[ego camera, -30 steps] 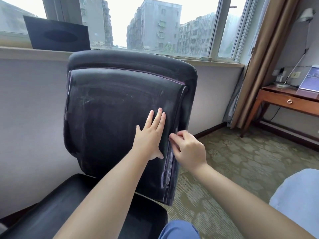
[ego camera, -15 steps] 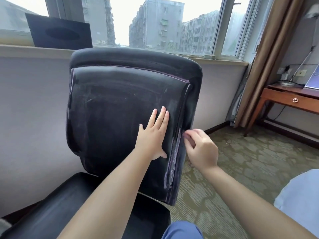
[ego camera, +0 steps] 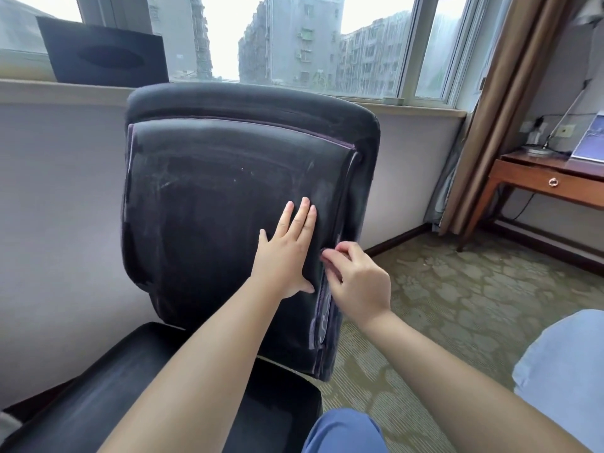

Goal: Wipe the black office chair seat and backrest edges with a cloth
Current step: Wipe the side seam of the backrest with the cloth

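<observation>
The black office chair's backrest (ego camera: 212, 197) faces me, dusty with pale streaks, above the black seat (ego camera: 98, 403) at lower left. My left hand (ego camera: 287, 253) lies flat on the backrest's right part, fingers stretched upward, holding nothing. My right hand (ego camera: 359, 282) is curled, its fingertips bunched against the purple piping seam (ego camera: 322, 322) on the backrest's right edge. No cloth shows in either hand. Whether the right fingertips pinch the piping itself I cannot tell.
A white wall and a window sill with a black box (ego camera: 101, 53) stand behind the chair. At right are a brown curtain (ego camera: 510, 93), a wooden desk (ego camera: 539, 181) and patterned carpet (ego camera: 457, 305). My blue-clad knee (ego camera: 343, 433) is at the bottom.
My right fingertips moved out to the groove right of the piping, then back onto the piping seam. My left hand stayed flat on the backrest.
</observation>
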`<state>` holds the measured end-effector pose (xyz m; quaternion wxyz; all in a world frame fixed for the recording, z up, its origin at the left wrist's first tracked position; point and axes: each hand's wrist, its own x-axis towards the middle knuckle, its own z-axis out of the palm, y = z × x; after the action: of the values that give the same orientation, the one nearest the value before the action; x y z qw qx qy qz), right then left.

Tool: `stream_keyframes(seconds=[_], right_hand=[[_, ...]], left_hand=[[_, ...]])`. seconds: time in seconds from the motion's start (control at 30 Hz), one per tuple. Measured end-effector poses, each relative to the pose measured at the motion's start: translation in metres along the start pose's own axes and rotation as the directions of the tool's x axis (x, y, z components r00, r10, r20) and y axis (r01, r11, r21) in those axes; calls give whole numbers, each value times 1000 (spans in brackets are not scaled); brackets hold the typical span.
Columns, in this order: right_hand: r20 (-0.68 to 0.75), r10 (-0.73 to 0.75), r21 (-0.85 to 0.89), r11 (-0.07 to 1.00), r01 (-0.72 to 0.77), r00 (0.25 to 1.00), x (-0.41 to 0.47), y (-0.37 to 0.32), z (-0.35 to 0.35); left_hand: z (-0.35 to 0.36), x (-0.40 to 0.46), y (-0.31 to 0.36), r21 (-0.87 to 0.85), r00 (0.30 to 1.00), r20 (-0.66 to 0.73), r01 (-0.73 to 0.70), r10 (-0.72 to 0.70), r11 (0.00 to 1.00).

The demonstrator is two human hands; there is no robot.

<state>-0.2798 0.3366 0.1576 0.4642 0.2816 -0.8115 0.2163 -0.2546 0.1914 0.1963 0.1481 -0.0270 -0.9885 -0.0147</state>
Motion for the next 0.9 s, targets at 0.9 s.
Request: stream_keyframes(seconds=[0.9], right_hand=[[-37,7,-31,999,-9,999,19,10,0]], left_hand=[[1,-1,-1,1,1000,0,8,-8,1000]])
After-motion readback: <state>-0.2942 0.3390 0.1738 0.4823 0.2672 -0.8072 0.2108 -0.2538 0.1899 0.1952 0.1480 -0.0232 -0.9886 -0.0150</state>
